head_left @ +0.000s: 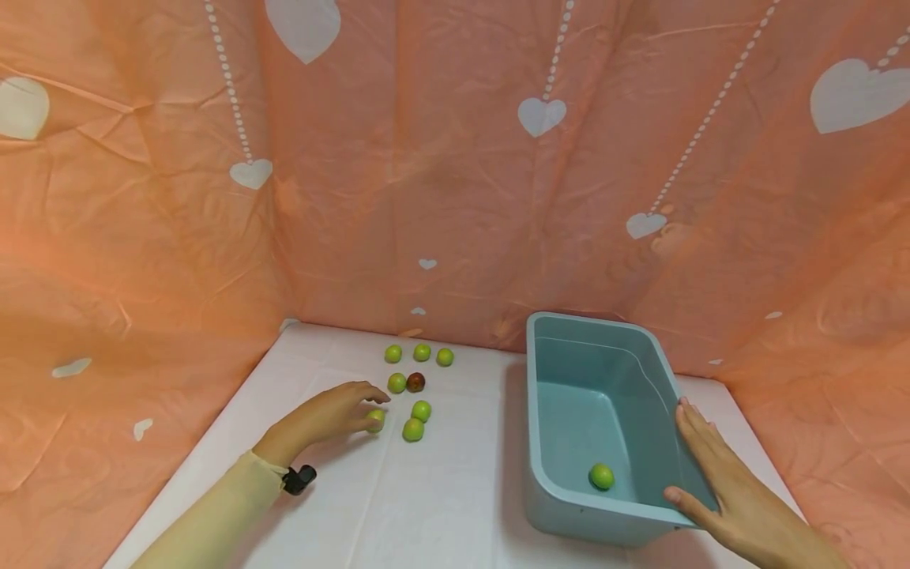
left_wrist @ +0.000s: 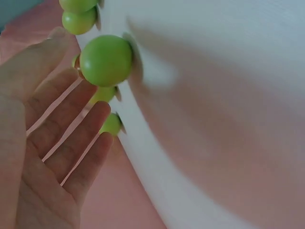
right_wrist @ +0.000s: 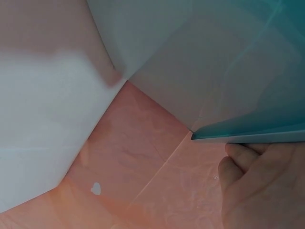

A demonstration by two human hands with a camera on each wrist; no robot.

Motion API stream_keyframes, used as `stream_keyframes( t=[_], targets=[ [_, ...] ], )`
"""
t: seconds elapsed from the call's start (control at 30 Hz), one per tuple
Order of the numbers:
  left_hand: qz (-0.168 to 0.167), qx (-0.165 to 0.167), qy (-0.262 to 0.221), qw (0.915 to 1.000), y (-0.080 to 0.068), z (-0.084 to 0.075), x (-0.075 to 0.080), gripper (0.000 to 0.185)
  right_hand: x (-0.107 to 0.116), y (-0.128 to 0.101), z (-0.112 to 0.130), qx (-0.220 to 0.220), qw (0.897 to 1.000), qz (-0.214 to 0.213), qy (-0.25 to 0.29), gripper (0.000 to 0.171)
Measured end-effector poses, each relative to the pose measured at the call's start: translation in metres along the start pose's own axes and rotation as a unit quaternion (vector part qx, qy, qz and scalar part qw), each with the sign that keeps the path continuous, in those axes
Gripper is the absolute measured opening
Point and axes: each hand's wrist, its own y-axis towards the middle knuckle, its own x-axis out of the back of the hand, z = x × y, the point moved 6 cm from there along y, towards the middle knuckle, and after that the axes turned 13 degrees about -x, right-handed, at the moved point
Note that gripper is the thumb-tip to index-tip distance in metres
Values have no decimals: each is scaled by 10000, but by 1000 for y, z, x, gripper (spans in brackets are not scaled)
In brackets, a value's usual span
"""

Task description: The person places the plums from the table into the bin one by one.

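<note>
In the head view my left hand (head_left: 344, 411) reaches over the table's left part, thumb and fingers spread around a small round green fruit (head_left: 374, 420). The left wrist view shows the fingers fairly straight and apart, with the nearest green fruit (left_wrist: 106, 60) beyond the fingertips. Two more green fruits (head_left: 413, 429) lie just right of this hand. Behind them, a dark red fruit (head_left: 415, 382) sits beside another green one (head_left: 396, 383). At the right, my right hand (head_left: 732, 482) holds the rim of a grey-blue bin (head_left: 538, 442), thumb over the inner side and fingers along the outer side.
Inside the bin, one green fruit (head_left: 602, 476) lies on the floor near the front wall. A row of three green fruits (head_left: 423, 352) stands by the back edge of the white table (head_left: 455, 490). Orange cloth (head_left: 455, 197) with white hearts hangs behind and at both sides.
</note>
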Motion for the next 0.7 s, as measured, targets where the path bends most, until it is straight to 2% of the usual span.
stream_keyframes(
  t=[0.2, 0.37, 0.5, 0.7],
  targets=[
    [11, -62, -15, 10000, -6, 5, -5, 38, 0, 0, 0, -5, 10000, 8, 35, 106],
    [53, 30, -92, 9999, -9, 11, -9, 36, 1, 0, 0, -22, 10000, 24, 51, 106],
    [7, 103, -127, 9999, -11, 13, -9, 32, 1, 0, 0, -69, 9999, 50, 79, 106],
    [-114, 36, -129, 9998, -11, 13, -8, 28, 0, -1, 0, -148, 9998, 89, 98, 106]
  ],
)
